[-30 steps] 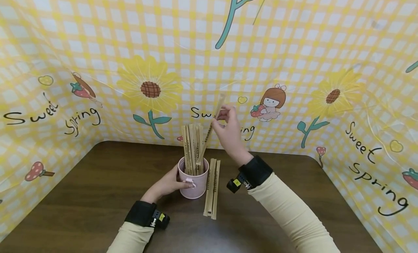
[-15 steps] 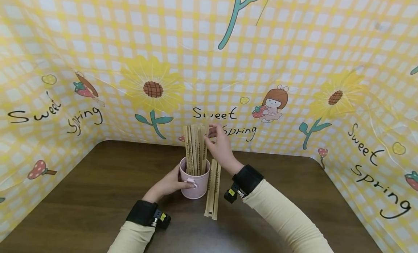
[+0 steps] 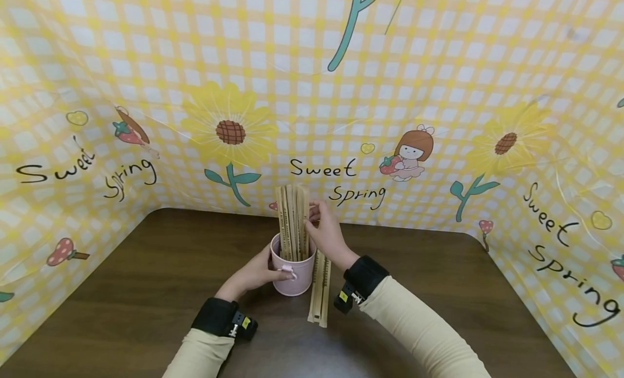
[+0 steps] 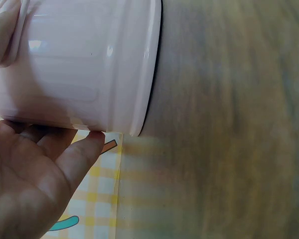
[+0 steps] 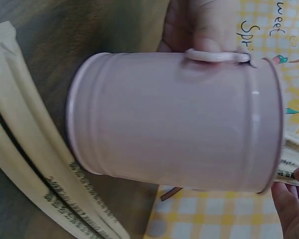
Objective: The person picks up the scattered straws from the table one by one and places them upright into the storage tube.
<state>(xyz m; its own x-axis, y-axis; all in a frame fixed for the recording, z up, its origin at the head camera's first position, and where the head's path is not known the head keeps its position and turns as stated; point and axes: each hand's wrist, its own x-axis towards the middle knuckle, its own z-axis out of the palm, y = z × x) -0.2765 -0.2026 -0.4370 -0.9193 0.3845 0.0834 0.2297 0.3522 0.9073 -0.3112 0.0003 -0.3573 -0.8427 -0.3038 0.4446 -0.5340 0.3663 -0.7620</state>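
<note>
Pink metal cup (image 3: 292,274) upright on the dark wooden table (image 3: 146,291), near its middle, small loop handle facing the camera. Packed with paper-wrapped chopsticks (image 3: 291,221) standing upright, tops well above the rim. Left hand (image 3: 249,274) wrapped round the cup's left wall, fingers curled against the side, thumb beside the handle; seen up close in the left wrist view as a palm and fingertip (image 4: 84,152) pressed to the pink wall (image 4: 79,64). Right hand (image 3: 327,233) raised just right of the bundle, thumb and fingertips pinching one wrapped pair near its upper part, at the right edge of the bundle. Two more wrapped chopstick pairs (image 3: 319,286) flat on the table, touching the cup's right side, lying side by side; printed lettering visible in the right wrist view (image 5: 45,164). Black wrist bands on both cream sleeves. Yellow checked backdrop (image 3: 439,69) with sunflowers and "Sweet Spring" lettering round the table.
</note>
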